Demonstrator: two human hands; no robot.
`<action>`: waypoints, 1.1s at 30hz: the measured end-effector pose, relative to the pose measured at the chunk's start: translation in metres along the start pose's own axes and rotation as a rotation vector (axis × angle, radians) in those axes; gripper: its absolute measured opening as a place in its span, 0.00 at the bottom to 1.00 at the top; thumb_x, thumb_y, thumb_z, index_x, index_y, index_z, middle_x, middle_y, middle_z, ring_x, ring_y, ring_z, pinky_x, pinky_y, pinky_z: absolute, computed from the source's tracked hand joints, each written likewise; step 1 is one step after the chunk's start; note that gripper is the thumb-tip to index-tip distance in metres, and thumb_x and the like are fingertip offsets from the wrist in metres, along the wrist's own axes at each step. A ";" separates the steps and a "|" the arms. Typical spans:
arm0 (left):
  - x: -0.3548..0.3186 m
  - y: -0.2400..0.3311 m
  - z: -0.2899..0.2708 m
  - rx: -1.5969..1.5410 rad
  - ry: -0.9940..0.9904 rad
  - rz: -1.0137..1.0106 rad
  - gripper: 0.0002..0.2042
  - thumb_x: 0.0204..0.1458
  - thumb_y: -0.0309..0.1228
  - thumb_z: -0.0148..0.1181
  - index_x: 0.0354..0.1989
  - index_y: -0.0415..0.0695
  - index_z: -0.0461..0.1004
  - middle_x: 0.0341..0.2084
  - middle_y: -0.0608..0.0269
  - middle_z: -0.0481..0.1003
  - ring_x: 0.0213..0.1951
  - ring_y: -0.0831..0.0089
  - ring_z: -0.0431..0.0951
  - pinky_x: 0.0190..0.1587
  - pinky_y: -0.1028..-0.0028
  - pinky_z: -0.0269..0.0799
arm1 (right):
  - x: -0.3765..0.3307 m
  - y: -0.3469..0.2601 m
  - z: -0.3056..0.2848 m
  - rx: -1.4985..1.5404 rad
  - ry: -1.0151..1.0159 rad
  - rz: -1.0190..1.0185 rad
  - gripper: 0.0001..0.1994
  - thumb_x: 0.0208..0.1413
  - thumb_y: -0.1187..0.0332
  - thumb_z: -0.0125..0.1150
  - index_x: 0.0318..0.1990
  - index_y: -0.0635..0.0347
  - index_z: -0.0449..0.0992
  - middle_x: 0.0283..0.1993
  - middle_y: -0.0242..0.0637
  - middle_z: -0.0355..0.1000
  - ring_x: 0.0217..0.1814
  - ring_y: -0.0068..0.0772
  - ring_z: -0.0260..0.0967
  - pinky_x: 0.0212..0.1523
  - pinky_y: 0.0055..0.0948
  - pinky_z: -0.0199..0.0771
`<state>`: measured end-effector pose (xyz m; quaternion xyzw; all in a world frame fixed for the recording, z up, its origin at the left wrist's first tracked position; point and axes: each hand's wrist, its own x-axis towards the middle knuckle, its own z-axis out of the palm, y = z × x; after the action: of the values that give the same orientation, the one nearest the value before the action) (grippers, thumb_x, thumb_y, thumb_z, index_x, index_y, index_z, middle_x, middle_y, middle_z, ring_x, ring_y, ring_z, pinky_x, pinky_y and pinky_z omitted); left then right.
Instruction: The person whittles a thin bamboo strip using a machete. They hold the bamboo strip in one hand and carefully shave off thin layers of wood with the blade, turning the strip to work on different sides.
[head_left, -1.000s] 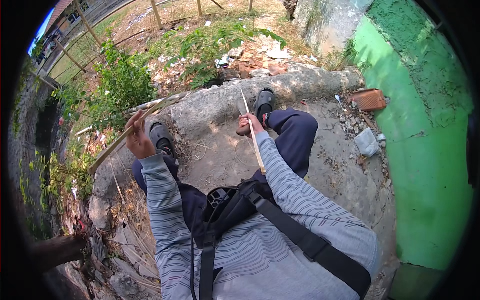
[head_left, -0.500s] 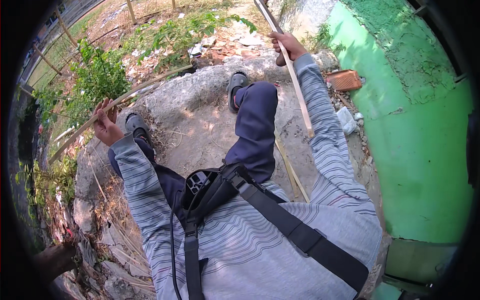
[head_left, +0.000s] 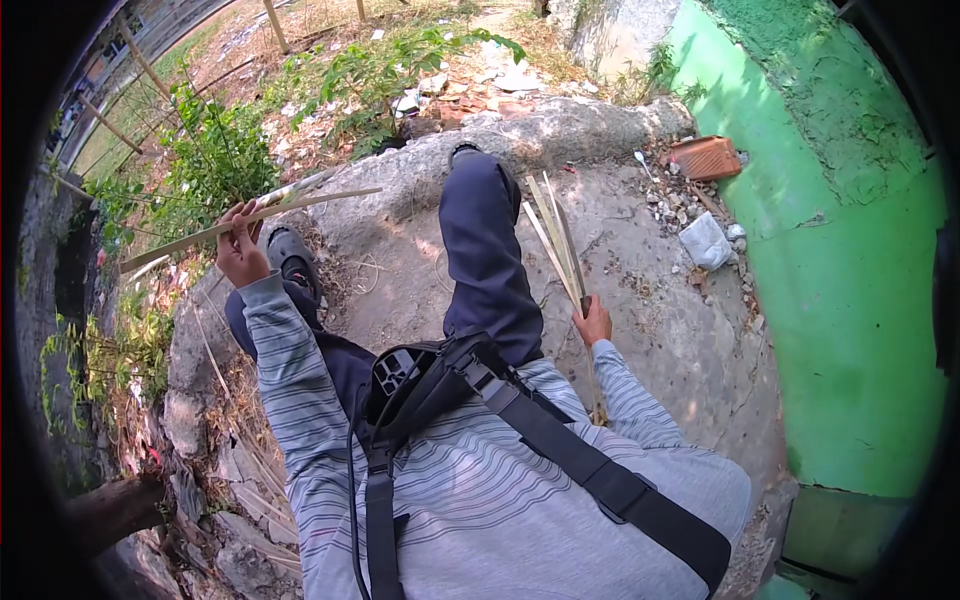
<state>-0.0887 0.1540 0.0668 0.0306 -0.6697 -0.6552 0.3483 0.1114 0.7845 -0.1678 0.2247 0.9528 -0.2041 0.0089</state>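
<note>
My left hand [head_left: 243,250] is closed around a long, thin bamboo strip [head_left: 320,198] and holds it out over the left foot. The strip runs roughly crosswise, its two ends free. Low beside my right leg, my right hand [head_left: 594,322] is closed at the lower part of several pale bamboo strips [head_left: 548,232], which fan out away from me. Among them lies a narrow, darker, straight piece; whether it is a blade or another strip I cannot make out. The fingers' far side is hidden.
I sit over a rough concrete slab [head_left: 660,340]. A green wall [head_left: 850,340] rises at the right, with an orange-brown tile-like piece [head_left: 706,158], a white crumpled bag [head_left: 706,242] and rubble along its foot. Leafy plants [head_left: 215,150] grow at the left.
My right hand has come down from the far right to the strips beside my right leg. The left hand still grips its strip, whose far end has shifted slightly nearer.
</note>
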 end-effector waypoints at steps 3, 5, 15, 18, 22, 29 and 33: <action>0.000 -0.009 0.013 -0.007 -0.084 0.000 0.16 0.71 0.33 0.47 0.55 0.32 0.70 0.49 0.43 0.79 0.52 0.58 0.82 0.53 0.67 0.82 | -0.032 0.034 0.023 -0.030 -0.027 0.009 0.27 0.50 0.51 0.72 0.53 0.52 0.70 0.40 0.52 0.80 0.43 0.60 0.78 0.42 0.56 0.76; -0.004 -0.009 0.017 0.026 -0.130 -0.004 0.16 0.71 0.33 0.46 0.55 0.31 0.70 0.48 0.42 0.79 0.51 0.57 0.82 0.52 0.65 0.83 | -0.041 0.036 0.025 -0.031 -0.081 0.013 0.27 0.52 0.47 0.70 0.53 0.52 0.72 0.39 0.52 0.80 0.44 0.60 0.78 0.43 0.56 0.76; -0.020 0.020 0.028 0.069 -0.306 -0.027 0.14 0.71 0.31 0.46 0.54 0.32 0.71 0.46 0.45 0.81 0.50 0.61 0.83 0.51 0.66 0.83 | 0.011 -0.001 0.009 0.156 0.214 0.133 0.25 0.59 0.41 0.61 0.41 0.56 0.77 0.33 0.53 0.78 0.39 0.63 0.76 0.41 0.57 0.72; -0.024 0.042 0.044 0.068 -0.387 -0.063 0.14 0.71 0.32 0.47 0.54 0.33 0.71 0.45 0.45 0.81 0.50 0.61 0.83 0.51 0.66 0.83 | 0.027 -0.021 -0.012 0.294 0.325 0.108 0.24 0.60 0.43 0.61 0.38 0.58 0.76 0.31 0.53 0.77 0.37 0.63 0.75 0.38 0.56 0.70; -0.031 0.044 0.037 0.118 -0.450 -0.056 0.13 0.71 0.30 0.46 0.55 0.34 0.71 0.44 0.47 0.82 0.50 0.61 0.83 0.50 0.66 0.83 | 0.049 -0.078 -0.060 0.385 0.430 -0.041 0.22 0.61 0.46 0.63 0.37 0.59 0.75 0.29 0.53 0.76 0.35 0.62 0.75 0.35 0.53 0.70; -0.052 0.002 0.036 0.165 -0.585 -0.011 0.08 0.68 0.25 0.48 0.50 0.35 0.70 0.43 0.48 0.81 0.50 0.62 0.84 0.51 0.66 0.82 | 0.055 -0.188 -0.168 0.600 0.379 -0.336 0.21 0.64 0.50 0.62 0.36 0.62 0.75 0.22 0.41 0.70 0.21 0.37 0.70 0.26 0.39 0.67; -0.071 -0.003 0.035 0.186 -0.680 0.025 0.08 0.64 0.21 0.46 0.47 0.35 0.70 0.41 0.50 0.81 0.50 0.61 0.83 0.53 0.66 0.79 | 0.027 -0.262 -0.202 0.967 0.013 -0.408 0.19 0.67 0.51 0.59 0.36 0.60 0.74 0.20 0.27 0.64 0.18 0.15 0.61 0.19 0.24 0.59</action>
<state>-0.0538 0.2188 0.0371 -0.1658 -0.8044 -0.5600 0.1090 -0.0111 0.6614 0.1150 0.0143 0.7740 -0.6169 -0.1416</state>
